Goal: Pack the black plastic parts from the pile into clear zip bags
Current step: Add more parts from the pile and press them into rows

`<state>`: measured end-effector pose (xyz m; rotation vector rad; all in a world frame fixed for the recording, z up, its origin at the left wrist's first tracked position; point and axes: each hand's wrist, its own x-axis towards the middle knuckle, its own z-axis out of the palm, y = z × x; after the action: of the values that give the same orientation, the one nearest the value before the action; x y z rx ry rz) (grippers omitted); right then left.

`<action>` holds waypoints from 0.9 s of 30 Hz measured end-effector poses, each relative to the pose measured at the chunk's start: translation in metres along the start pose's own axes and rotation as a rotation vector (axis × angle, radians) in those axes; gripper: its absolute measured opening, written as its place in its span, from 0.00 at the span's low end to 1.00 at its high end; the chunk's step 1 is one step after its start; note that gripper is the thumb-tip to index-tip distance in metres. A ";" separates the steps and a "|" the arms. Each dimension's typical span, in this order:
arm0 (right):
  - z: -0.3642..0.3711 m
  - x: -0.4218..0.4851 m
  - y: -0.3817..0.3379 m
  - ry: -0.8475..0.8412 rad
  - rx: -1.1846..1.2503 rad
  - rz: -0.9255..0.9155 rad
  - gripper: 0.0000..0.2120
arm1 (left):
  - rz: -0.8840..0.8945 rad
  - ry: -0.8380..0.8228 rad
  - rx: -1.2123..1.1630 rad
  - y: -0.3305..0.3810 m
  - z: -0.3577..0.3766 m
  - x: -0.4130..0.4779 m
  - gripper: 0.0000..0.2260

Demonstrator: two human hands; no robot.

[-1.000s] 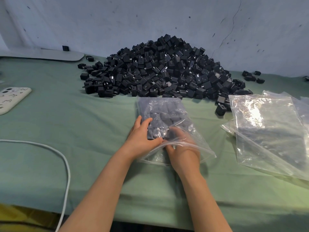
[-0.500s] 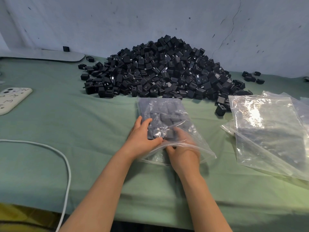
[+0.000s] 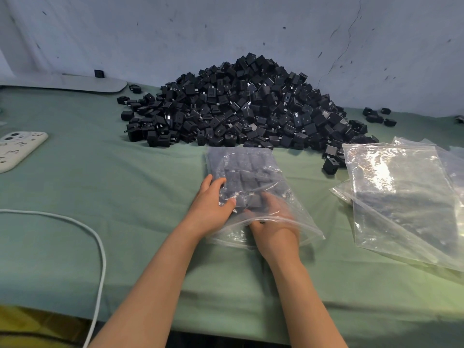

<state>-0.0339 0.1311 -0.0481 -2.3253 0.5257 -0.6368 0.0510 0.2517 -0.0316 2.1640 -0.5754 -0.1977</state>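
A big pile of black plastic parts [image 3: 241, 106] lies at the back of the green table. In front of it a clear zip bag [image 3: 241, 167] lies flat, partly filled with black parts, its mouth facing me. My left hand [image 3: 211, 207] holds the bag's left edge, fingers and thumb curled onto the plastic. My right hand [image 3: 273, 224] reaches in through the bag's mouth, blurred by motion, its fingers stretched forward against the parts inside. No part is visibly gripped in it.
A stack of empty clear zip bags [image 3: 406, 197] lies to the right. A few stray black parts [image 3: 376, 116] sit at the back right. A white phone [image 3: 17, 149] and a white cable [image 3: 100, 247] lie at the left. The table's front edge [image 3: 226, 330] is near me.
My right hand has shifted slightly inside the bag and is now blurred. My left hand and the bag stay where they were.
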 end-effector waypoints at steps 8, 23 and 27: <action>-0.008 -0.003 -0.010 -0.029 0.023 -0.001 0.19 | -0.014 -0.010 0.032 0.002 -0.002 0.001 0.27; -0.066 0.051 -0.061 -0.194 -0.001 -0.132 0.09 | 0.062 0.075 0.277 0.024 -0.007 0.072 0.22; 0.001 0.144 -0.056 -0.227 -0.216 0.008 0.16 | 0.034 0.098 0.281 0.014 -0.006 0.086 0.22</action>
<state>0.0934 0.0961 0.0325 -2.5550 0.5182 -0.3187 0.1238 0.2086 -0.0115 2.4176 -0.6126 0.0093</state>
